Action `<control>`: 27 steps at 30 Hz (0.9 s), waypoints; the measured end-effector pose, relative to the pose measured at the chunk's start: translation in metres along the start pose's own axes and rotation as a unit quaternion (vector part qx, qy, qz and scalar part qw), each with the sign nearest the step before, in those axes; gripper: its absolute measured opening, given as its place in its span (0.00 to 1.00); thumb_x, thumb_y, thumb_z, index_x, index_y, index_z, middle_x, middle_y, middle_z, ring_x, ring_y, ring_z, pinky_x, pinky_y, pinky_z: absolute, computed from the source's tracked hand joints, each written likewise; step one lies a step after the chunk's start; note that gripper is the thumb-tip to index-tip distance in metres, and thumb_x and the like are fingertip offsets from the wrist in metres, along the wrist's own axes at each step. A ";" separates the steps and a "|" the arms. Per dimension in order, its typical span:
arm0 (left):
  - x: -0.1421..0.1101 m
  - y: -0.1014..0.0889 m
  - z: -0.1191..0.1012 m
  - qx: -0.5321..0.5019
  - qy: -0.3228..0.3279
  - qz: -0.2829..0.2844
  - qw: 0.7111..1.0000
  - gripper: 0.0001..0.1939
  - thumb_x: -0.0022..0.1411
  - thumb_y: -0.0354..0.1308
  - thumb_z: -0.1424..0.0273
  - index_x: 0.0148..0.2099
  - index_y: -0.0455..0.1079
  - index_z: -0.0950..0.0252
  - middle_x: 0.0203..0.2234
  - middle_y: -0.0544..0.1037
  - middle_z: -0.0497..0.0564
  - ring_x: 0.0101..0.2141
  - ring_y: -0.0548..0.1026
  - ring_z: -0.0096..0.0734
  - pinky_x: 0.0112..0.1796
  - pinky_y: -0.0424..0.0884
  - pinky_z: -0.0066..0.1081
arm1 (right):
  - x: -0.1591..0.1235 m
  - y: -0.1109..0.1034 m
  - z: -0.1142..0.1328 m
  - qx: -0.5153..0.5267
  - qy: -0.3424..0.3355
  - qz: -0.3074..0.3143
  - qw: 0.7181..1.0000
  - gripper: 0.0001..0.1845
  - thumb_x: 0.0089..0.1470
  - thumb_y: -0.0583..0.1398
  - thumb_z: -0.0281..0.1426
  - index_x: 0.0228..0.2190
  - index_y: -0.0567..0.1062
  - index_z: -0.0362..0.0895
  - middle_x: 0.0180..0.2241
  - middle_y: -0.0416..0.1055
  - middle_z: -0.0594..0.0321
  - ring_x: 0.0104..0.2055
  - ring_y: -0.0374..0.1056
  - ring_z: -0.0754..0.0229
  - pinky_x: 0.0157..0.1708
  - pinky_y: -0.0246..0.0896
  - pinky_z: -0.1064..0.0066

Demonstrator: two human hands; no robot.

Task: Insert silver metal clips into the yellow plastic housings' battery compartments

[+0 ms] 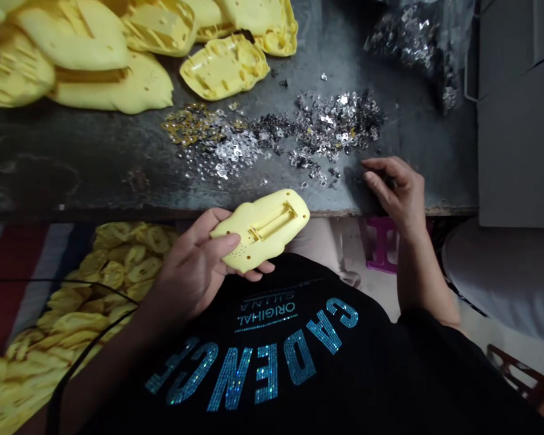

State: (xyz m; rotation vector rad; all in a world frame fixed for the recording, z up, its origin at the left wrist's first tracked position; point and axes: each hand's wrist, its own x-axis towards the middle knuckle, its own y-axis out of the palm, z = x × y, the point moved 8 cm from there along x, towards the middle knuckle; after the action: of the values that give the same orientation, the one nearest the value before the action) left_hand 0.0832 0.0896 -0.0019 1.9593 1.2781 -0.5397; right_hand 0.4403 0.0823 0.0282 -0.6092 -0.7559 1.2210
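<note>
My left hand (198, 263) holds a yellow plastic shell (263, 229) by its near end, just below the table's front edge, its ribbed inner side with a long slot facing up. My right hand (396, 190) rests on the dark table top (72, 163) at the front right, fingers curled and fingertips pressed on the surface among small metal clips (335, 124); whether a clip is between them I cannot make out.
Several more yellow shells (224, 66) lie heaped at the back left of the table. Brass-coloured clips (188, 124) and silvery ones (233, 151) are scattered mid-table. A bag of clips (417, 42) sits back right. A sack of yellow shells (95, 284) is low left.
</note>
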 end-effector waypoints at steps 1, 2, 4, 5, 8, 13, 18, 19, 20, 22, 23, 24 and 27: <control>0.001 -0.002 0.001 0.002 -0.003 -0.001 1.000 0.18 0.67 0.72 0.65 0.49 0.66 0.60 0.42 0.93 0.52 0.30 0.91 0.46 0.28 0.85 0.32 | -0.003 -0.005 -0.004 0.006 0.008 -0.023 1.000 0.11 0.72 0.66 0.40 0.48 0.89 0.51 0.44 0.88 0.60 0.46 0.82 0.51 0.50 0.72 0.58; 0.001 -0.004 0.002 0.004 -0.008 -0.003 1.000 0.18 0.67 0.73 0.66 0.49 0.65 0.60 0.42 0.93 0.51 0.30 0.92 0.47 0.28 0.86 0.33 | -0.007 -0.009 -0.008 0.011 0.015 -0.044 0.999 0.11 0.72 0.66 0.39 0.47 0.88 0.51 0.44 0.88 0.60 0.46 0.82 0.51 0.49 0.72 0.59; 0.004 -0.009 0.005 0.007 -0.026 -0.005 1.000 0.20 0.66 0.74 0.67 0.49 0.64 0.59 0.43 0.93 0.51 0.31 0.92 0.50 0.29 0.87 0.36 | -0.015 -0.014 -0.011 0.005 0.023 -0.067 0.997 0.09 0.71 0.65 0.36 0.45 0.88 0.50 0.43 0.88 0.60 0.45 0.82 0.51 0.49 0.72 0.58; 0.005 -0.010 0.006 0.006 -0.034 -0.003 0.999 0.21 0.65 0.74 0.67 0.49 0.64 0.59 0.43 0.93 0.51 0.31 0.92 0.52 0.29 0.87 0.38 | -0.019 -0.014 -0.012 -0.008 0.025 -0.066 0.997 0.09 0.70 0.65 0.35 0.44 0.87 0.50 0.42 0.87 0.60 0.45 0.82 0.51 0.49 0.71 0.58; 0.008 -0.012 0.008 0.000 -0.046 -0.001 0.999 0.20 0.68 0.73 0.65 0.49 0.62 0.58 0.46 0.93 0.52 0.36 0.93 0.56 0.31 0.89 0.44 | -0.023 -0.007 -0.006 -0.057 0.021 -0.033 0.998 0.08 0.72 0.65 0.35 0.44 0.87 0.51 0.42 0.87 0.60 0.47 0.82 0.49 0.50 0.70 0.56; 0.008 -0.010 0.008 0.001 -0.045 -0.005 0.999 0.24 0.68 0.75 0.62 0.50 0.60 0.57 0.45 0.92 0.52 0.34 0.93 0.56 0.33 0.89 0.44 | -0.013 0.012 0.005 -0.131 -0.005 -0.003 0.991 0.07 0.72 0.68 0.40 0.46 0.86 0.53 0.43 0.85 0.60 0.50 0.80 0.45 0.54 0.70 0.49; 0.003 0.001 0.003 -0.011 -0.004 0.004 1.000 0.24 0.70 0.75 0.59 0.48 0.61 0.59 0.44 0.92 0.51 0.33 0.93 0.52 0.31 0.89 0.39 | -0.003 0.022 0.008 -0.153 -0.029 0.013 0.988 0.08 0.72 0.68 0.41 0.42 0.85 0.52 0.41 0.82 0.59 0.49 0.78 0.42 0.56 0.69 0.44; 0.002 0.005 0.002 -0.012 0.009 0.002 1.000 0.23 0.70 0.75 0.58 0.48 0.63 0.59 0.44 0.92 0.51 0.32 0.92 0.49 0.30 0.88 0.37 | -0.004 0.021 0.009 -0.137 -0.034 0.022 0.990 0.08 0.72 0.68 0.41 0.42 0.85 0.52 0.41 0.82 0.59 0.49 0.78 0.43 0.55 0.70 0.45; 0.000 0.008 0.000 -0.013 0.020 -0.002 1.000 0.22 0.70 0.75 0.57 0.49 0.64 0.60 0.44 0.92 0.51 0.32 0.92 0.47 0.30 0.88 0.36 | -0.006 0.020 0.011 -0.117 -0.038 0.031 0.992 0.08 0.73 0.67 0.40 0.42 0.86 0.52 0.41 0.82 0.59 0.48 0.77 0.44 0.55 0.70 0.46; -0.002 0.012 0.000 -0.017 0.029 -0.018 0.999 0.21 0.70 0.74 0.56 0.49 0.67 0.61 0.41 0.91 0.50 0.32 0.92 0.44 0.30 0.87 0.33 | -0.010 0.017 0.014 -0.078 -0.042 0.044 0.995 0.08 0.73 0.67 0.40 0.43 0.88 0.53 0.41 0.82 0.58 0.47 0.78 0.45 0.53 0.71 0.48; -0.002 0.014 0.000 -0.019 0.032 -0.021 0.999 0.21 0.70 0.73 0.55 0.49 0.67 0.61 0.40 0.91 0.50 0.31 0.91 0.42 0.29 0.87 0.32 | -0.012 0.014 0.015 -0.064 -0.043 0.040 0.996 0.08 0.73 0.68 0.39 0.44 0.89 0.54 0.41 0.83 0.57 0.47 0.78 0.45 0.52 0.71 0.48; -0.001 0.015 0.000 -0.020 0.035 -0.020 0.999 0.21 0.70 0.73 0.55 0.49 0.68 0.61 0.38 0.90 0.50 0.29 0.91 0.42 0.28 0.86 0.31 | -0.015 0.011 0.015 -0.053 -0.040 0.031 0.997 0.08 0.73 0.68 0.39 0.45 0.90 0.54 0.41 0.83 0.57 0.47 0.78 0.44 0.51 0.71 0.49; 0.001 0.016 -0.001 -0.021 0.050 -0.012 0.998 0.22 0.68 0.73 0.54 0.48 0.67 0.61 0.35 0.90 0.51 0.28 0.90 0.44 0.26 0.86 0.31 | -0.018 0.004 0.014 -0.030 -0.043 -0.005 0.999 0.07 0.71 0.70 0.38 0.44 0.91 0.54 0.41 0.84 0.58 0.46 0.78 0.45 0.51 0.70 0.50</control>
State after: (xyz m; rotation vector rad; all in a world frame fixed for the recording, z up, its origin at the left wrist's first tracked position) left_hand 0.0980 0.0871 0.0032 1.9596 1.3641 -0.4274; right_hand 0.4235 0.0657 0.0306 -0.6050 -0.8695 1.2244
